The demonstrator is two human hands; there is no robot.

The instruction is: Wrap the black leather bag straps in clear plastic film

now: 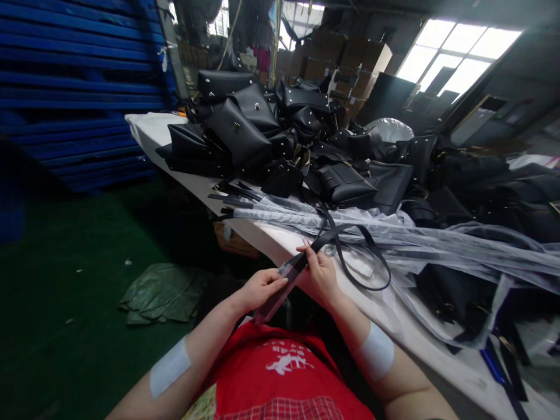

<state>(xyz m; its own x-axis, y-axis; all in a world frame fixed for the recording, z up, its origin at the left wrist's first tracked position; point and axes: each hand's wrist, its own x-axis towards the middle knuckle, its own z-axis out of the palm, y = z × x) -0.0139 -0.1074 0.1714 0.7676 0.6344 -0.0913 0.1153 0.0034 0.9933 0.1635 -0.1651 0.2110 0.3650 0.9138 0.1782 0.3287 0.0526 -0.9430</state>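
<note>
I see the black strap (327,235) btwn both hands, its loop past R hand (322,269), which pinches it. L hand (265,286) pinches the clear sleeve (272,298) at strap's lower end. Table (280,238) edge just by R hand; sleeved straps (394,233) beyond, bags (238,131) farther. Room to move: green floor (79,280), L hand's left.

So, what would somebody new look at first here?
Probably the big heap of shiny black leathery bags on the white table ahead. Then the stack of blue slatted pallets at upper left. Low in the middle, bare hands, left and right, hold a flat black strap and clear plastic sleeve in front of a red apron.
</note>
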